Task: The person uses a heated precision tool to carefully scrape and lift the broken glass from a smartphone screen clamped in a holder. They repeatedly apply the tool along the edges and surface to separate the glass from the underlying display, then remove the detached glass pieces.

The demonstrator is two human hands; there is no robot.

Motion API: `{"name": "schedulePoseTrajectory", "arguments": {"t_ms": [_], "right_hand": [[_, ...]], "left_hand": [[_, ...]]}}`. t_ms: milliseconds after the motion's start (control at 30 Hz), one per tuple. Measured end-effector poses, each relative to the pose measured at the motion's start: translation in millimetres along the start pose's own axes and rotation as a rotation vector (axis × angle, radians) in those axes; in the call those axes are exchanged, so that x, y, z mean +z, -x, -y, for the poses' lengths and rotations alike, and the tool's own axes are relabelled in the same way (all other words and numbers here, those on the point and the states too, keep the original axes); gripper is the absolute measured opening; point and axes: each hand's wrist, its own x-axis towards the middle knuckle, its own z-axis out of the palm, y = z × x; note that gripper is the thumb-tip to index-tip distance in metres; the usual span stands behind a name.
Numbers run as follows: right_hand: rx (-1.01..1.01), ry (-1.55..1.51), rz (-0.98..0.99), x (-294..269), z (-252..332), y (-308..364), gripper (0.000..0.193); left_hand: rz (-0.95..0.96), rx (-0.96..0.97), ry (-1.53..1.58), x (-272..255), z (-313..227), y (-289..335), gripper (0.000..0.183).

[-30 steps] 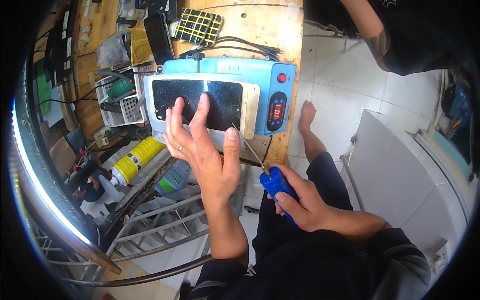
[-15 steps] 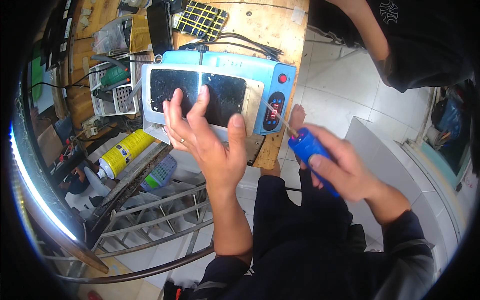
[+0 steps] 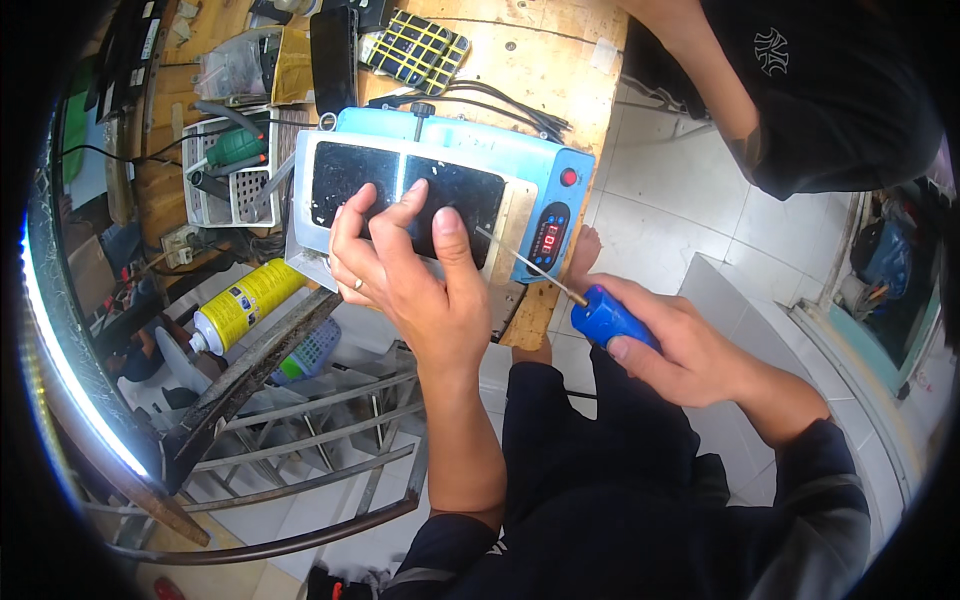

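Note:
A phone-sized black glass panel [image 3: 345,172] with small pale specks lies on the pale metal plate of a blue heated screen-separator machine [image 3: 480,140]. My left hand [image 3: 425,295] rests over the panel, fingers spread and tips on or just above the glass. In my right hand [image 3: 685,350], beyond the machine's right side, is a blue-handled tool [image 3: 610,318] with a long thin metal rod. The rod slants up to the left across the machine's edge, its tip at the panel's right end. Whether the tip touches the glass I cannot tell.
A yellow spray can [image 3: 250,303] lies left of my forearm. Beyond it stands a white basket [image 3: 205,210] of tools. Phones, a yellow-grid case [image 3: 418,50] and black cables lie at the back of the wooden bench [image 3: 550,60]. Another person's arm [image 3: 710,85] is at upper right.
My right hand has brought the tool left, so its rod now reaches the panel's end. My left hand stays on the panel, thumb shifted slightly up and left. The view has moved slightly.

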Motion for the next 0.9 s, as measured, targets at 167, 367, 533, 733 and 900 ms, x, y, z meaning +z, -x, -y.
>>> {"name": "schedulePoseTrajectory", "arguments": {"t_ms": [167,367,533,733,900], "right_hand": [[0.253,-0.112,0.06,-22.2,10.9,2.8,0.057],[0.007,0.103,0.095,-26.0,11.0,-8.6,0.058],[0.157,0.069,0.122,-31.5,19.8,-6.6,0.058],[0.173,0.005,0.071,-28.3,19.0,-4.9,0.059],[0.207,0.051,-0.055,-26.8,21.9,-7.5,0.061]], "left_hand": [[0.031,0.084,-0.032,-3.5,0.7,10.0,0.053],[0.022,0.108,0.026,-10.5,3.8,1.0,0.05],[-0.034,0.057,0.022,-3.5,11.1,-6.1,0.036],[0.077,0.188,0.026,-7.7,11.6,8.6,0.068],[0.042,0.138,-0.035,-10.9,11.9,3.8,0.046]]}}
